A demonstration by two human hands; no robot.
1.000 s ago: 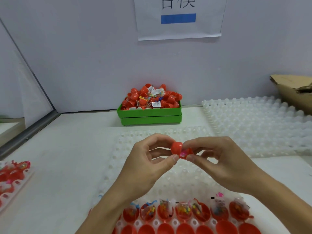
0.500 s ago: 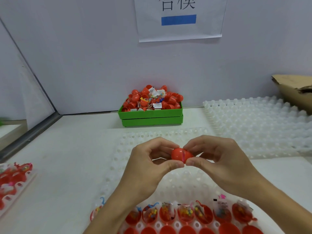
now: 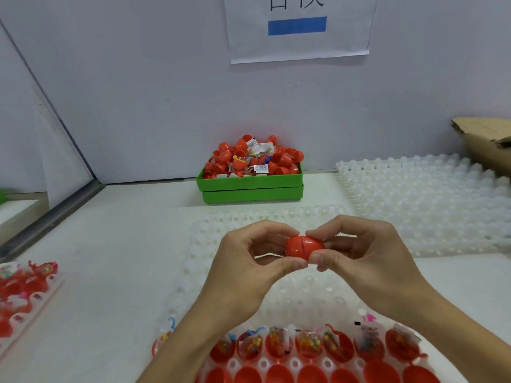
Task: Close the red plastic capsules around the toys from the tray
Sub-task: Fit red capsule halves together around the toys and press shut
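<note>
- Head view, item one: red capsule [image 3: 303,246], smooth glossy plastic, egg-shaped, lying sideways in mid-air between both hands above the white tray. A thin dark seam runs round it just left of its middle where the two halves meet; whether the seam is fully seated cannot be told.
- Left hand [image 3: 250,268]: fingers curled, thumb tip under the capsule's left end and forefinger tip over its top, pinching that half.
- Right hand [image 3: 367,261]: fingers curled, thumb tip at the capsule's lower right and forefinger over its upper right, pinching the other half. The two thumb tips nearly touch beneath the capsule.
- White tray [image 3: 210,244]: translucent moulded plastic, a grid of rounded bumps and cups, flat on the table under the hands.
- Open capsule halves [image 3: 307,348]: a row of red plastic cups seated in the tray's near edge, each holding a small toy in a clear crinkled bag with coloured bits. A nearer row of red domed halves [image 3: 278,375] lies at the bottom edge.
- Green bin [image 3: 250,189]: rectangular, hard plastic, ribbed in two tiers, against the back wall, heaped with red capsules and bagged toys.
- Second white tray [image 3: 431,205]: same bumpy moulding, at right, well apart from the hands.
- Side tray [image 3: 25,288]: at left edge, red halves with toys, partly cut off.
- Cardboard box [image 3: 486,142]: brown, torn flap, far right.
- Paper sign [image 3: 298,29]: white sheet with a blue bar, on the wall.
- Table [image 3: 110,258]: white, matt surface.
</note>
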